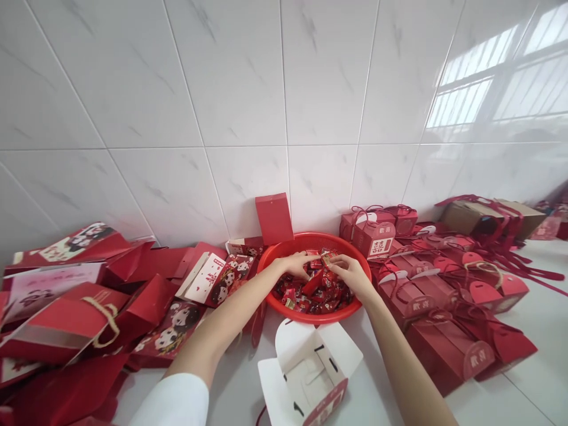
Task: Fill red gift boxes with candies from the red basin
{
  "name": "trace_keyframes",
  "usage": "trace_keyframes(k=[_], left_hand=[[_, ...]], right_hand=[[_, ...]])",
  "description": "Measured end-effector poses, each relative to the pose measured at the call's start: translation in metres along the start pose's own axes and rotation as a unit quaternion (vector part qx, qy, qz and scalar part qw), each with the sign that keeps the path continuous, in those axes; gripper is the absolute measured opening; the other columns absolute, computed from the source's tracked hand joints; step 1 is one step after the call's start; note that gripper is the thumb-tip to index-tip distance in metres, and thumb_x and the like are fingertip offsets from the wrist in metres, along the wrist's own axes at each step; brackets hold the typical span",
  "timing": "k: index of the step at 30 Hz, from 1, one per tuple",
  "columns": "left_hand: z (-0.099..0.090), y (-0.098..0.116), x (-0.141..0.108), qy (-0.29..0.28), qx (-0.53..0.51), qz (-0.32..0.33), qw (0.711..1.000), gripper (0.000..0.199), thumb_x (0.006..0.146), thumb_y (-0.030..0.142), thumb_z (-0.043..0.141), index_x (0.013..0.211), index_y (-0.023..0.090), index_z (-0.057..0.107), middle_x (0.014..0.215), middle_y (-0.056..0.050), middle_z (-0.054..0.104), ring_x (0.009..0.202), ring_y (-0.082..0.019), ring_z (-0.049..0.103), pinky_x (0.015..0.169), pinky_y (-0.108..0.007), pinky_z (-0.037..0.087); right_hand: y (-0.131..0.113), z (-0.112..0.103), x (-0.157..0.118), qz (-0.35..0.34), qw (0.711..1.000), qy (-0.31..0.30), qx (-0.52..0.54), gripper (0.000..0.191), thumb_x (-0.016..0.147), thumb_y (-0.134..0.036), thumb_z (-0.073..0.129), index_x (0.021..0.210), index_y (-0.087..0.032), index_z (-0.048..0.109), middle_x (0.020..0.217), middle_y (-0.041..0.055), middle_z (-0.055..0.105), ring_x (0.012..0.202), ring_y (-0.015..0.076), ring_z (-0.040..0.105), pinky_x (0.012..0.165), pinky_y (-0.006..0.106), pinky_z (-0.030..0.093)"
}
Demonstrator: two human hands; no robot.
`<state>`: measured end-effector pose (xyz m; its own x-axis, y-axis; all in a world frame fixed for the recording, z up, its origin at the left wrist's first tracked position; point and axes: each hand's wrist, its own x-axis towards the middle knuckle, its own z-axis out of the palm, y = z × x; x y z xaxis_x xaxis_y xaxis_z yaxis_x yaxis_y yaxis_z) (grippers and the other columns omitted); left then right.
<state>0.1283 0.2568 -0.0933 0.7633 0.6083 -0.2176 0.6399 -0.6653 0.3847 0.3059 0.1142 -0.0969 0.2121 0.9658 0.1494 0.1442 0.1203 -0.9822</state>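
A red plastic basket (314,317) in front of me is filled with wrapped candies (319,300), mostly red. My left hand (296,264) reaches over its left side, with fingers stretched across the pile and thumb apart. My right hand (349,272) comes in from the right, its fingertips closed on a small red-and-gold wrapped candy (327,258). The left fingertips are close to this candy; whether they touch it I cannot tell. Nearer to me, between my forearms, stands a gift box (310,370) with its white flaps spread, showing a bare inside.
Flat and folded red boxes (173,331) are piled on the left. Closed red gift boxes (444,343) with cords stand in rows on the right. A red carton (274,219) leans against the tiled wall (244,89). Brown boxes (477,219) with red ribbons lie farther right.
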Motion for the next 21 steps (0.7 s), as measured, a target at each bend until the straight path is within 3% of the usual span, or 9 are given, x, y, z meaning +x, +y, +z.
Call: trace_keyframes(k=[6,12,21], left_hand=[[0.002,-0.005,0.000,0.034,-0.045,0.009,0.998,0.083,0.057,0.022,0.080,0.136,0.029,0.058,0.141,-0.008,0.059,0.127,-0.036,0.054,0.105,-0.040,0.042],[-0.001,-0.007,-0.002,0.105,-0.190,0.031,0.976,0.056,0.050,0.010,0.077,0.105,0.025,0.074,0.120,-0.003,0.071,0.119,-0.033,0.058,0.103,-0.038,0.043],[-0.012,0.004,-0.012,0.100,-0.343,0.108,0.928,0.055,0.065,0.015,0.065,0.120,0.013,0.067,0.118,-0.013,0.071,0.101,-0.024,0.067,0.085,-0.035,0.052]], right_hand=[[0.001,0.000,0.001,0.006,1.000,0.015,0.003,0.029,0.065,-0.040,0.072,0.084,-0.018,0.069,0.079,0.0055,0.071,0.080,0.0212,0.065,0.070,0.032,0.050],[0.002,0.000,0.001,-0.009,1.000,0.017,0.021,0.031,0.065,-0.044,0.073,0.083,-0.019,0.068,0.081,0.0064,0.071,0.084,0.0231,0.066,0.071,0.033,0.052],[-0.001,0.002,0.001,0.002,0.999,0.028,0.040,0.034,0.066,-0.040,0.074,0.091,-0.018,0.067,0.087,0.0063,0.072,0.085,0.0217,0.067,0.069,0.031,0.053]])
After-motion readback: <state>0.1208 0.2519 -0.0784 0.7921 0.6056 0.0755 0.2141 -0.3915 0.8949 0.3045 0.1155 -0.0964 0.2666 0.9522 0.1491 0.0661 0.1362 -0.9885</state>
